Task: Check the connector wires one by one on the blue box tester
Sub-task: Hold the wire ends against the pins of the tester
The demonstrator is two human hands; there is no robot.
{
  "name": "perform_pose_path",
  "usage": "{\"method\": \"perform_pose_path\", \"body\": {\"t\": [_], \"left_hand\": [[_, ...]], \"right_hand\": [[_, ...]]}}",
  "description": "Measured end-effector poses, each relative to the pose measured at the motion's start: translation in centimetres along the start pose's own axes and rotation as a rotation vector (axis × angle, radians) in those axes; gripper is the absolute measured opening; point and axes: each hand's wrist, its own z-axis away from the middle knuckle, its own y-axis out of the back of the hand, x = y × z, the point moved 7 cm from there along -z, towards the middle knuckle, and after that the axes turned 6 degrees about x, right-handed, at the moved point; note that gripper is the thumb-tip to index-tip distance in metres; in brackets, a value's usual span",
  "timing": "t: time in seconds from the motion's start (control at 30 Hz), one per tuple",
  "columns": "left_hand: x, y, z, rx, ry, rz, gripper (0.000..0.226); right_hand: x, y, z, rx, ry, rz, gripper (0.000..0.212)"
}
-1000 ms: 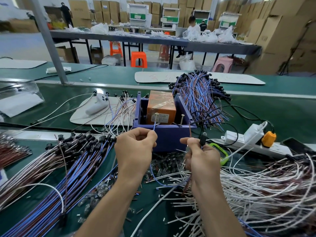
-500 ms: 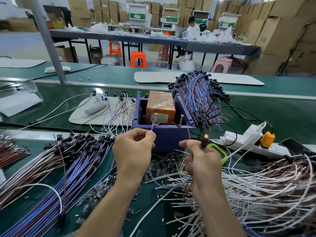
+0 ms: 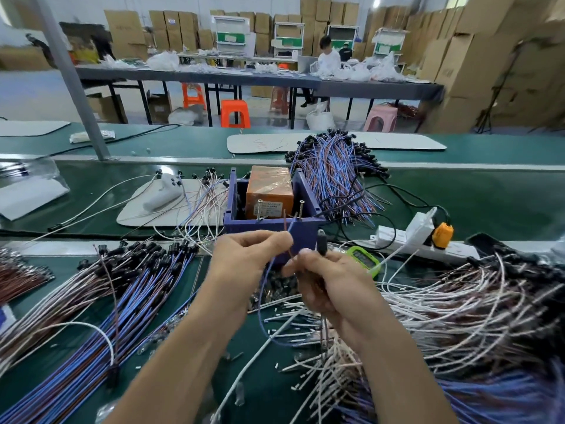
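The blue box tester (image 3: 302, 232) stands mid-table with an orange block (image 3: 269, 191) inside and two upright metal pins on its front wall. My left hand (image 3: 247, 264) pinches the blue and red ends of a connector wire (image 3: 265, 289) just in front of the box. My right hand (image 3: 330, 286) grips the same wire's black connector (image 3: 321, 241), which sticks up above my fingers. The two hands are close together, and the wire loops down between them. Its ends are below the pins and not touching them.
Bundles of blue, red and white wires (image 3: 101, 295) lie at the left, another heap (image 3: 333, 175) behind the box, and a white tangle (image 3: 458, 304) at the right. A white power strip (image 3: 428, 243) with an orange plug and a green device (image 3: 363, 258) sit right of the box.
My hands have come together in front of the box. The wire ends have left the tester's pins, and the connector's light, lit half a second ago, is off.
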Motion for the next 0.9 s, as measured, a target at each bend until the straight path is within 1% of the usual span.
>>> {"method": "perform_pose_path", "body": {"t": [0.17,0.23,0.3,0.37,0.43,0.5,0.57,0.63,0.77,0.83,0.9], "left_hand": [[1.4,2.7,0.8,0.246,-0.011,0.047,0.014],[1.1,3.0,1.0,0.289,-0.017,0.013,0.017],[0.4,2.4,1.2,0.273,-0.026,-0.118,0.021],[-0.5,0.9,1.6,0.188,-0.075,-0.295,0.022],[-1.5,-1.4,2.3,0.037,-0.129,-0.498,0.021],[-2.2,-4.1,3.4,-0.115,-0.182,-0.676,0.015],[-2.9,-6.5,4.5,-0.228,-0.204,-0.776,0.014],[-3.5,-8.8,5.7,-0.322,-0.209,-0.837,0.015],[-4.7,-12.6,8.0,-0.434,-0.247,-0.934,0.015],[-5.5,-13.9,9.0,-0.475,-0.271,-0.997,0.016],[-6.3,-15.1,9.9,-0.499,-0.330,-1.116,0.014]], "right_hand": [[-2.9,7.7,3.4,0.142,0.032,0.067,0.040],[-3.8,11.1,5.0,0.210,0.030,0.106,0.042],[-4.2,14.2,6.4,0.273,0.023,0.158,0.044],[-4.4,16.9,7.7,0.328,-0.008,0.243,0.044],[-4.7,19.0,8.9,0.352,-0.037,0.346,0.041],[-5.4,20.8,10.0,0.391,-0.022,0.431,0.033],[-6.3,22.4,11.1,0.432,0.015,0.496,0.024],[-7.0,23.9,12.2,0.470,0.043,0.566,0.021],[-8.1,26.9,13.8,0.605,0.089,0.716,0.031],[-8.5,28.4,14.3,0.689,0.070,0.899,0.034],[-8.9,29.5,14.7,0.765,0.052,1.128,0.028]]}}
